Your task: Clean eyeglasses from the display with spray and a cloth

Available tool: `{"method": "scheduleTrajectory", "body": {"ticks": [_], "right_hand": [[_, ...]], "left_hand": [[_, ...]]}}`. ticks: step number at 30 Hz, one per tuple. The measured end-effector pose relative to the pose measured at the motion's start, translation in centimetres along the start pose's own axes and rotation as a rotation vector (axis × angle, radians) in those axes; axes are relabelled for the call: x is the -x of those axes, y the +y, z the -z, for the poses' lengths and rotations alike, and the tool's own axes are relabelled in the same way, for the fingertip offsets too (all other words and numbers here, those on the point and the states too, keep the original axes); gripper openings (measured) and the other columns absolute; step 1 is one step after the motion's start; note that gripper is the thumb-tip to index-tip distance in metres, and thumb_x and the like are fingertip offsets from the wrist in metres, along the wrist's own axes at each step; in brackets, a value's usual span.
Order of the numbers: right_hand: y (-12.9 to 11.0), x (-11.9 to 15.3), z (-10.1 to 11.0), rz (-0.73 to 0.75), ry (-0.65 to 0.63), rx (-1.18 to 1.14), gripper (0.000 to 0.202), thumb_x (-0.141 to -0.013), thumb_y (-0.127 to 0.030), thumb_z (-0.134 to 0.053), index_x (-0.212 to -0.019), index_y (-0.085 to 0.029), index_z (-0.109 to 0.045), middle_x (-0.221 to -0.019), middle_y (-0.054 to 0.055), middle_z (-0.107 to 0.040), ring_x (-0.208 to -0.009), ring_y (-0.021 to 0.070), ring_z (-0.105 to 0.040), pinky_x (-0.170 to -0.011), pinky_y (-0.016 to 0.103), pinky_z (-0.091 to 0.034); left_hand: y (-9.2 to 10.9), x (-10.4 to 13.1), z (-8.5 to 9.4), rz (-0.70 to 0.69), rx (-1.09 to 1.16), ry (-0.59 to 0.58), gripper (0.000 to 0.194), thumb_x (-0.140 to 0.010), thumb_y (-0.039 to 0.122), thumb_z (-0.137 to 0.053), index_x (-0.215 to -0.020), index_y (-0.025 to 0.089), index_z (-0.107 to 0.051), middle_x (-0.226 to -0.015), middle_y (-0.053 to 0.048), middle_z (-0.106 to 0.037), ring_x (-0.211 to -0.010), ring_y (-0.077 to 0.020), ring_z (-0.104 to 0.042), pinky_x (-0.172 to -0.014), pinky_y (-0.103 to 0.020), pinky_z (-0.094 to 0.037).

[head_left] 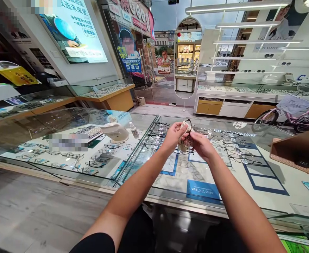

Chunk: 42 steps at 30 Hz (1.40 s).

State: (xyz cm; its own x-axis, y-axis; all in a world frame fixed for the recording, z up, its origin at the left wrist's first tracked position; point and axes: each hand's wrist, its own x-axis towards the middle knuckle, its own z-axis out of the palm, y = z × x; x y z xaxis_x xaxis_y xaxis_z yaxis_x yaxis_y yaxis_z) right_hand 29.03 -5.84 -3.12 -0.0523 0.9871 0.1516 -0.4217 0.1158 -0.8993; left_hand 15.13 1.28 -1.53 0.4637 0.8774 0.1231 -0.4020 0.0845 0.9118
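Above the glass display counter (pixel 154 189), my left hand (pixel 175 134) is closed on a pale cleaning cloth (pixel 184 127). The cloth is pressed against a pair of dark-rimmed eyeglasses (pixel 188 142). My right hand (pixel 201 143) pinches the eyeglasses from the other side, close to the left fingers. One round lens shows between the hands; the fingers and cloth hide part of the frame. Several rows of eyeglasses (pixel 245 158) lie around and beyond my hands. A blue card (pixel 203 190) lies in front of my right forearm.
Left of my hands are a white bottle (pixel 133 130), a white device (pixel 115 132) and a keyboard (pixel 87 133). A brown wooden piece (pixel 297 156) juts in at the right. Beyond the counter stand an oval mirror (pixel 188 56) and a pink bicycle (pixel 294 114).
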Motion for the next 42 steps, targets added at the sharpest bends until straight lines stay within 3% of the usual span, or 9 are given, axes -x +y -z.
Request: {"method": "scheduleTrajectory", "body": {"ticks": [5,11,15,21,25,32,36,42], "right_hand": [[0.0,-0.1,0.5,0.008,0.002,0.049,0.038,-0.08,-0.054,-0.089,-0.093,-0.019,-0.084,-0.095,0.008,-0.082,-0.078,0.0165,-0.069,-0.072,0.028,-0.055],[-0.1,-0.1,0.7,-0.04,0.02,0.051,0.036,-0.078,-0.054,-0.09,-0.091,-0.022,-0.082,-0.093,0.008,-0.083,-0.077,0.0181,-0.071,-0.074,0.03,-0.058],[-0.2,0.0,0.4,-0.012,-0.018,0.082,0.039,-0.077,-0.056,-0.09,-0.09,-0.02,-0.083,-0.09,0.008,-0.082,-0.08,0.0193,-0.073,-0.081,0.031,-0.059],[0.0,0.3,0.2,-0.044,-0.056,0.163,0.041,-0.08,-0.057,-0.088,-0.092,-0.019,-0.083,-0.088,0.008,-0.081,-0.08,0.0203,-0.072,-0.081,0.034,-0.058],[-0.1,0.3,0.5,-0.041,-0.068,0.186,0.038,-0.084,-0.055,-0.086,-0.092,-0.018,-0.084,-0.094,0.008,-0.082,-0.082,0.0195,-0.071,-0.08,0.032,-0.057],[-0.2,0.1,0.9,-0.012,-0.003,0.162,0.037,-0.084,-0.054,-0.085,-0.094,-0.019,-0.086,-0.093,0.009,-0.083,-0.082,0.0205,-0.073,-0.079,0.032,-0.059],[0.2,0.0,0.9,0.002,-0.02,0.145,0.036,-0.082,-0.054,-0.087,-0.092,-0.019,-0.085,-0.091,0.009,-0.083,-0.082,0.0215,-0.074,-0.081,0.034,-0.06],[0.7,0.0,0.6,-0.016,-0.049,0.178,0.039,-0.084,-0.058,-0.085,-0.093,-0.02,-0.085,-0.09,0.008,-0.083,-0.081,0.022,-0.075,-0.083,0.035,-0.059]], "left_hand": [[0.2,-0.1,0.5,0.081,-0.014,-0.23,0.062,-0.071,0.065,-0.093,-0.09,0.017,-0.061,-0.065,0.007,-0.054,-0.05,-0.0032,-0.043,-0.051,-0.018,-0.041],[0.5,-0.1,0.9,0.111,0.084,-0.335,0.06,-0.068,0.055,-0.099,-0.094,0.016,-0.061,-0.068,0.006,-0.058,-0.054,-0.004,-0.045,-0.056,-0.019,-0.043],[0.4,0.1,0.9,0.08,0.048,-0.331,0.062,-0.067,0.054,-0.099,-0.097,0.017,-0.06,-0.064,0.007,-0.056,-0.052,-0.0049,-0.045,-0.053,-0.02,-0.041],[-0.2,0.3,0.4,-0.034,-0.057,-0.227,0.061,-0.076,0.069,-0.088,-0.092,0.02,-0.057,-0.051,0.01,-0.05,-0.041,-0.0052,-0.037,-0.044,-0.02,-0.03],[-0.5,-0.1,0.6,-0.043,-0.068,-0.237,0.06,-0.084,0.076,-0.077,-0.089,0.021,-0.055,-0.05,0.007,-0.053,-0.039,-0.0077,-0.042,-0.044,-0.022,-0.033],[0.5,-0.3,1.7,0.019,0.016,-0.372,0.058,-0.076,0.063,-0.091,-0.097,0.019,-0.059,-0.063,0.004,-0.06,-0.051,-0.0091,-0.053,-0.055,-0.024,-0.046],[0.8,0.0,1.8,0.022,-0.048,-0.384,0.056,-0.075,0.052,-0.095,-0.104,0.02,-0.06,-0.064,0.005,-0.06,-0.051,-0.0075,-0.051,-0.053,-0.022,-0.042],[0.1,0.0,1.1,-0.108,-0.104,-0.3,0.053,-0.085,0.066,-0.082,-0.093,0.019,-0.059,-0.053,0.006,-0.056,-0.04,-0.0071,-0.045,-0.043,-0.022,-0.035]]}}
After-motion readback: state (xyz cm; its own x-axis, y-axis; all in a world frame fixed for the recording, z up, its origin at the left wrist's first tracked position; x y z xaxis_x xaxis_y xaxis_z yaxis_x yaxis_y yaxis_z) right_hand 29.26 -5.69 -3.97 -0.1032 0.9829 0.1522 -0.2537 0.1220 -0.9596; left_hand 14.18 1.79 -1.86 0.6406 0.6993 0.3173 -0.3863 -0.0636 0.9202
